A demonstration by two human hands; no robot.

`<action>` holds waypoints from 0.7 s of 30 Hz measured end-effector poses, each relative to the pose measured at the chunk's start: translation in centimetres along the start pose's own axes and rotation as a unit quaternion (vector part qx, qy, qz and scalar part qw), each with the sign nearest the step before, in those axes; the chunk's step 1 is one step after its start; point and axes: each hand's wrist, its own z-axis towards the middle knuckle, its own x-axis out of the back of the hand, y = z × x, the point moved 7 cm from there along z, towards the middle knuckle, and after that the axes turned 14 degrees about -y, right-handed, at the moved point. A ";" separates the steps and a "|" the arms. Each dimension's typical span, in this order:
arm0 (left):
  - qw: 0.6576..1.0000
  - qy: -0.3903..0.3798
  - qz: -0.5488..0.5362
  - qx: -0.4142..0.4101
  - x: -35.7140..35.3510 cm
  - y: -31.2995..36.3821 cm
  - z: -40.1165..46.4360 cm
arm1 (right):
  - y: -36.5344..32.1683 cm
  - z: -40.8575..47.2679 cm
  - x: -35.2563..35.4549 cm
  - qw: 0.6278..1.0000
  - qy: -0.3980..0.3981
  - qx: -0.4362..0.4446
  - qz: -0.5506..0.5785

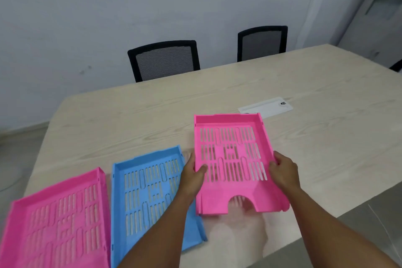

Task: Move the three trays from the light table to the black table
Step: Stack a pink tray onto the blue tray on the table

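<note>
- Presently, right-hand pink letter tray (233,159): gripped at both side walls, left hand (192,177) and right hand (282,171) each closed on an edge; near end appears raised off the light wood table (134,119).
- Blue letter tray (150,198): flat on the table, just left of it.
- Second pink tray (58,222): flat, leftmost.
- White flat panel (266,107): beyond the held tray.
- Two black mesh chairs (164,60): far side.

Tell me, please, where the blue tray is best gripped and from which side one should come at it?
Take the blue tray by its two long side walls, one hand on each, coming from above at the near end. It lies flat on the light table, its raised rims giving fingers purchase, much as the left hand and right hand hold the right pink tray.
</note>
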 end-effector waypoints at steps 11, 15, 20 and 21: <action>0.978 0.206 -0.021 0.025 15.1 -6.7 -10.2 | -7.8 -3.6 -15.8 0.989 -0.107 0.074 0.074; 0.974 0.221 -0.026 0.046 17.5 -9.4 -13.8 | -8.1 -5.1 -20.2 0.982 -0.153 0.067 0.086; 0.973 0.224 -0.012 0.054 17.6 -8.8 -15.8 | -9.4 -5.5 -21.4 0.980 -0.173 0.074 0.071; 0.972 0.226 -0.007 0.061 17.5 -8.8 -16.1 | -9.7 -5.6 -21.5 0.979 -0.175 0.078 0.068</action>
